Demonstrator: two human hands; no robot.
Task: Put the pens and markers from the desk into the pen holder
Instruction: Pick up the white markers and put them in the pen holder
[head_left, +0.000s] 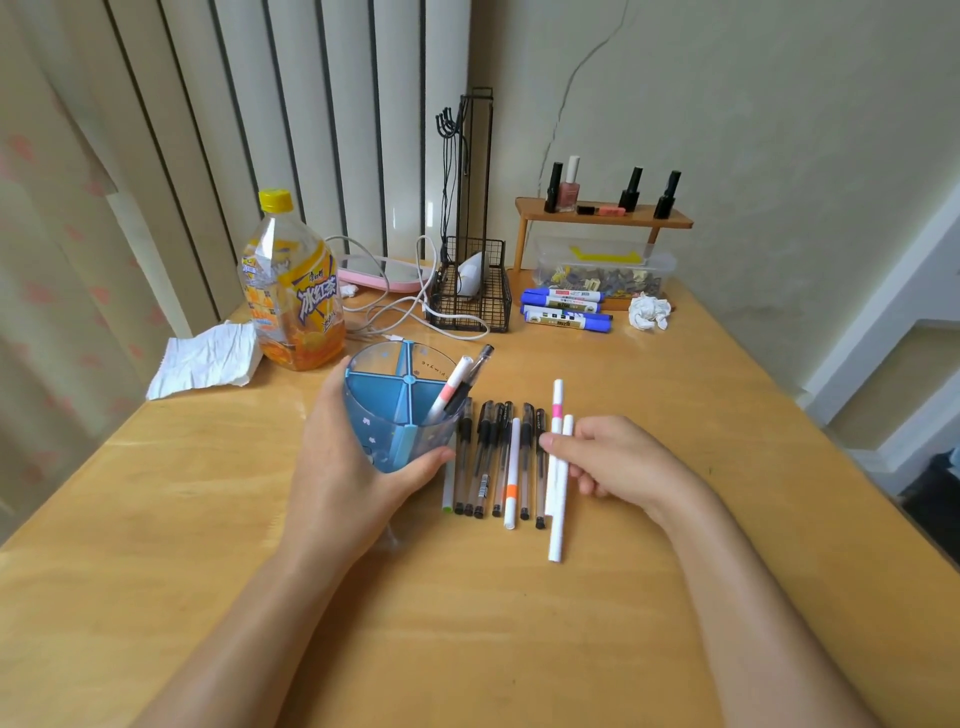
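My left hand (358, 467) wraps around a blue see-through pen holder (400, 415) with divided compartments. A white pen with a pink band and a black pen (457, 387) stand in its right compartment. Right of the holder lies a row of several black pens (488, 457) and a white pen with an orange band (511, 473) on the wooden desk (208, 519). My right hand (608, 457) pinches a white pen (561, 488); another white pen with a pink band (557, 410) lies beside it. Three blue markers (566, 309) lie farther back.
An orange iced-tea bottle (291, 291) and a crumpled sheet (205, 358) sit back left. A black wire basket (472, 291) with cables, a clear box of clips (602, 270), a small wooden shelf with nail polish (602, 215) and a paper ball (648, 310) stand at the back.
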